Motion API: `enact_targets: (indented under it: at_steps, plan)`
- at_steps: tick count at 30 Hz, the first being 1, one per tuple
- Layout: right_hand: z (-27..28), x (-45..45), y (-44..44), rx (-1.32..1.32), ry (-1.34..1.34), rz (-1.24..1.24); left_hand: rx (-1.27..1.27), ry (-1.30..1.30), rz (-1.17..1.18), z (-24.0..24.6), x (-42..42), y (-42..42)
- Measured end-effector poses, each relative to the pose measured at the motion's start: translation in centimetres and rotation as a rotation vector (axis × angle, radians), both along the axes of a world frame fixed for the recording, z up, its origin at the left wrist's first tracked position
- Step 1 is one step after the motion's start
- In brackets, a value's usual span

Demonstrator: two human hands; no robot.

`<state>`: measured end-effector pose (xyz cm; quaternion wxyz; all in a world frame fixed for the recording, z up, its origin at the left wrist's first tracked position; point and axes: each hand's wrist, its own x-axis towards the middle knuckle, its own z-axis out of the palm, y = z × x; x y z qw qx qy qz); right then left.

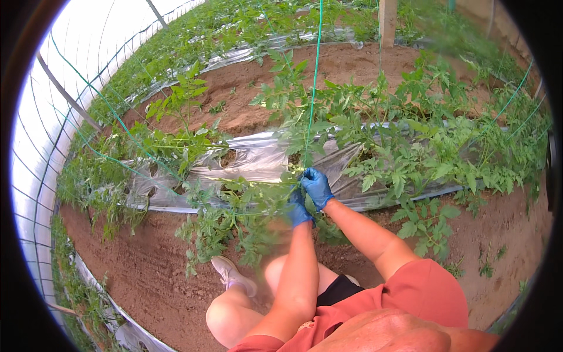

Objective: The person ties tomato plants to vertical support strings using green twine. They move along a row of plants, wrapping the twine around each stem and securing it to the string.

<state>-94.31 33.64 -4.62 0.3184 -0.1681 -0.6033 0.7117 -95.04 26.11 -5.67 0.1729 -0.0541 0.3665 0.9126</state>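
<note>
Both my hands wear blue gloves and meet at the lower end of a green twine (314, 88), which hangs down among the tomato plants. My right hand (317, 188) has its thumb and fingers pinched together on the twine. Close beside and below it is my left hand (300, 209), its fingers partly hidden by leaves, so its hold cannot be told. A leafy tomato plant (250, 215) spreads just left of my hands. Behind them, clear plastic mulch film (259, 160) covers the bed.
More tomato plants (409, 154) stand along the bed to the right. Other green twines (114, 115) slant across the left side, near the greenhouse's film wall (48, 132). A post (388, 24) rises at the back. Bare soil (145, 264) runs along the near side by my shoe (233, 276).
</note>
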Motion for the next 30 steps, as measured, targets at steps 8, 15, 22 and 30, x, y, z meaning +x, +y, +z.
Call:
enact_targets:
  at_steps: [8, 15, 22, 30]
  plan:
    - [-0.9, 0.9, 1.1, -0.009, -0.005, -0.148, -0.082, -0.072, -0.008, 0.9, 0.9, 1.2]
    - [0.2, 1.4, 3.6, -0.675, -0.059, 0.216, 0.048, -0.126, 0.019, 3.4, 1.7, 0.6]
    - [2.3, 2.0, 3.4, -0.584, -0.063, 0.276, -0.109, -0.001, 0.061, 2.8, 1.1, 0.7]
    - [0.6, 2.3, 3.3, 0.038, -0.004, 0.183, -0.056, -0.074, 0.119, 1.5, 0.8, 0.7]
